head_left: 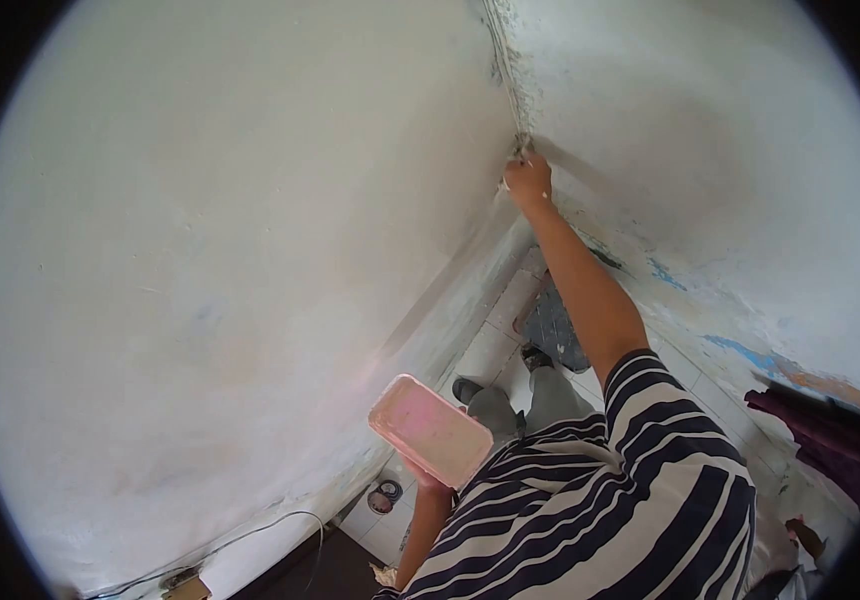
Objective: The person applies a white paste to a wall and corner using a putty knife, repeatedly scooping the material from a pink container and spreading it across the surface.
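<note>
My right hand is closed and raised to the corner where two walls meet. A small dark tip shows just above its fingers, against the corner; the kind of tool cannot be made out. White smears mark the hand. Rough whitish filler runs up the corner above it. Low in front of my body, my left hand grips a shallow pink rectangular tub from below, its fingers mostly hidden. Inside the tub is a pale, pinkish-white layer.
The left wall is pale and patchy; the right wall has peeling blue and orange spots low down. A dark grey object sits on the tiled floor by my feet. A round item, a cable and purple cloth are around.
</note>
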`<state>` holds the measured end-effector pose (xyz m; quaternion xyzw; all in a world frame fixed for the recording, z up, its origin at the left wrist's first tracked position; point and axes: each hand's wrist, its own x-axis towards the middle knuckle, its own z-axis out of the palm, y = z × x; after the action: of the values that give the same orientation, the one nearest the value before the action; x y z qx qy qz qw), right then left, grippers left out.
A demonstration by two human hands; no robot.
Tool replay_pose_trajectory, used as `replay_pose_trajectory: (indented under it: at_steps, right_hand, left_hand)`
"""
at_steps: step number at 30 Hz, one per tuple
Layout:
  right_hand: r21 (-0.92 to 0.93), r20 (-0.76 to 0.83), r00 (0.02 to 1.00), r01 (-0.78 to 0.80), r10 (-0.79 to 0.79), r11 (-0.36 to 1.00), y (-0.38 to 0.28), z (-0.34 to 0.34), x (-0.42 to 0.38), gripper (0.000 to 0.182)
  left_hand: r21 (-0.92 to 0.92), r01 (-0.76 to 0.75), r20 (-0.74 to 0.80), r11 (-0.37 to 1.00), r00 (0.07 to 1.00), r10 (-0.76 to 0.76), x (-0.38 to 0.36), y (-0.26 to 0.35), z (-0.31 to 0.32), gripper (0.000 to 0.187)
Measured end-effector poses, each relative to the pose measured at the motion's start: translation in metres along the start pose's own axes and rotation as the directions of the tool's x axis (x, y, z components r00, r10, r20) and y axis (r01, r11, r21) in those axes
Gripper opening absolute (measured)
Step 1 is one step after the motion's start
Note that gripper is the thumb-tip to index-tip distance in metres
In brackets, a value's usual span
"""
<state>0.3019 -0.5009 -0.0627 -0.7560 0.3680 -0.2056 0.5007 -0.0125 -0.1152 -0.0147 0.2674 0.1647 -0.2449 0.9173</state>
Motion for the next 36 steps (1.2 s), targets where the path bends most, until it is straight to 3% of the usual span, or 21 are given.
replay_pose_trajectory:
  at_steps: [2, 4, 7, 8, 10, 13, 15, 17, 20, 22, 24, 26, 29, 32, 34, 36]
  right_hand:
    - [-0.047, 0.042, 0.998, 0.046, -0.044, 0.998, -0.054, -0.05, -0.02, 0.029]
    - [0.081, -0.061, 0.98, 0.194, -0.19, 0.978, -0.065, -0.082, -0.043, 0.023]
    - [0.141, -0.037, 0.99, 0.138, -0.134, 0.98, -0.043, -0.098, -0.066, 0.021]
    - [0.04, -0.063, 0.99, 0.126, -0.123, 0.991, -0.017, -0.079, -0.059, 0.02]
    - [0.041, -0.105, 0.986, 0.136, -0.132, 0.99, 0.009, -0.039, -0.043, 0.02]
    - [0.018, -0.137, 0.971, 0.201, -0.197, 0.979, -0.033, -0.02, -0.019, 0.021]
    - [-0.015, -0.129, 0.958, 0.256, -0.256, 0.967, -0.067, -0.042, -0.02, 0.021]
    - [0.133, -0.101, 0.965, 0.256, -0.244, 0.957, -0.096, -0.073, -0.033, 0.023]
    - [0.104, -0.194, 0.919, 0.366, -0.342, 0.925, -0.086, -0.112, -0.069, 0.023]
    - [0.007, -0.168, 0.943, 0.293, -0.288, 0.956, -0.041, -0.091, -0.06, 0.023]
    - [-0.09, -0.156, 0.96, 0.221, -0.233, 0.971, -0.014, -0.064, -0.049, 0.023]
    - [-0.129, -0.253, 0.916, 0.287, -0.311, 0.949, -0.02, -0.039, -0.025, 0.022]
    - [0.03, -0.147, 0.968, 0.21, -0.204, 0.977, -0.091, -0.056, -0.009, 0.024]
    - [0.064, -0.193, 0.924, 0.348, -0.331, 0.935, -0.14, -0.102, -0.028, 0.022]
    - [0.333, -0.21, 0.968, 0.205, -0.139, 0.92, -0.136, -0.129, -0.056, 0.027]
    - [0.031, -0.312, 0.909, 0.3, -0.276, 0.953, -0.083, -0.125, -0.052, 0.03]
  left_hand:
    - [-0.02, -0.01, -0.009, 1.0, 1.0, 0.01, -0.001, -0.001, -0.002, 0.09]
    - [-0.05, -0.028, -0.016, 0.998, 0.999, 0.028, -0.001, -0.002, -0.005, 0.09]
    - [-0.011, 0.005, 0.001, 1.0, 1.0, -0.005, -0.003, -0.003, -0.012, 0.089]
    - [0.02, -0.009, 0.032, 1.0, 0.999, 0.009, -0.001, -0.003, -0.013, 0.089]
    - [0.044, -0.025, 0.067, 0.999, 0.997, 0.022, 0.001, -0.003, -0.013, 0.089]
    - [-0.055, -0.013, 0.025, 0.998, 1.0, 0.015, -0.003, -0.003, -0.016, 0.09]
    - [0.065, 0.003, 0.1, 0.998, 0.995, -0.01, -0.006, -0.002, -0.022, 0.092]
    - [0.067, -0.015, 0.09, 0.998, 0.996, 0.009, -0.007, -0.002, -0.014, 0.093]
    - [0.088, -0.061, 0.129, 0.994, 0.99, 0.049, -0.003, -0.005, -0.019, 0.094]
    - [0.105, -0.088, 0.174, 0.991, 0.982, 0.068, -0.001, -0.008, -0.04, 0.094]
    - [0.046, -0.068, -0.006, 0.997, 0.998, 0.069, 0.001, -0.009, -0.068, 0.096]
    - [0.039, -0.068, 0.016, 0.997, 0.998, 0.068, 0.0, -0.007, -0.057, 0.095]
    - [0.039, -0.079, 0.051, 0.996, 0.996, 0.077, 0.001, -0.001, -0.026, 0.095]
    - [0.038, -0.101, 0.085, 0.994, 0.992, 0.097, 0.004, -0.003, -0.025, 0.093]
    - [0.038, -0.117, 0.108, 0.992, 0.988, 0.113, 0.007, -0.003, -0.034, 0.093]
    - [-0.001, -0.108, 0.115, 0.994, 0.988, 0.107, 0.012, -0.004, -0.045, 0.094]
